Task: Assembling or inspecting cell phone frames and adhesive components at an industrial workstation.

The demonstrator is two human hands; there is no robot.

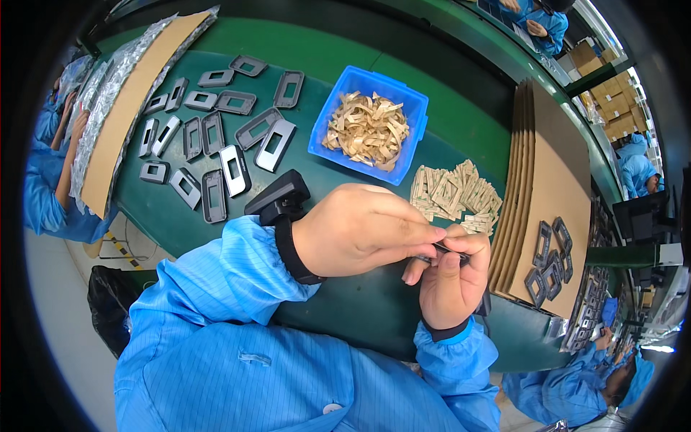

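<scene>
My left hand and my right hand meet above the green table, fingers pinched on a dark plastic frame. Most of that frame is hidden behind the fingers; a dark edge shows between the fingertips. Just beyond my hands lies a heap of small pale strips. A blue plastic bin full of curled tan paper strips stands farther back. Left of the bin, several black and silver frames with rectangular openings are spread over the table.
Stacked cardboard sheets stand at the right, with several dark frames on the front sheet. Another cardboard sheet with clear plastic wrap borders the left. Co-workers in blue sit at both sides. A black bag is at lower left.
</scene>
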